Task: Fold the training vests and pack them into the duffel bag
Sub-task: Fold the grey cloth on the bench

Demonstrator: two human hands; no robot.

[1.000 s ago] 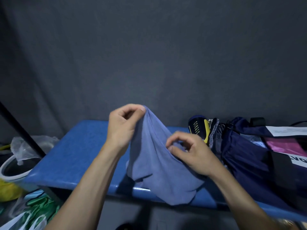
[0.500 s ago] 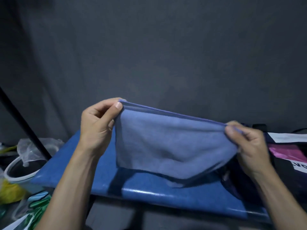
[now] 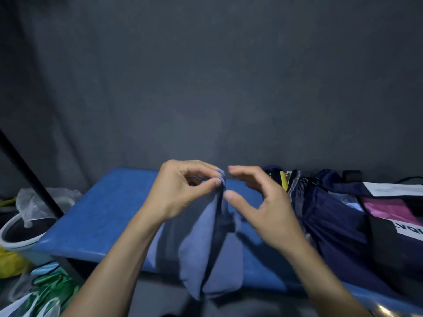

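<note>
A blue padded bench (image 3: 96, 216) — a dark navy duffel bag (image 3: 338, 225) lies on its right end

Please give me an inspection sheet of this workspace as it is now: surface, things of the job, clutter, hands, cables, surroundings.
Surface: blue table.
Job's things: blue vest hanging doubled over table edge; navy duffel bag on the right, open.
Clutter: white bucket, plastic bags lower left.
Hands: left hand pinches vest's top; right hand open beside it, holding nothing.
Cables: nothing certain.
Surroundings: dark grey curtain; black pole.
</note>
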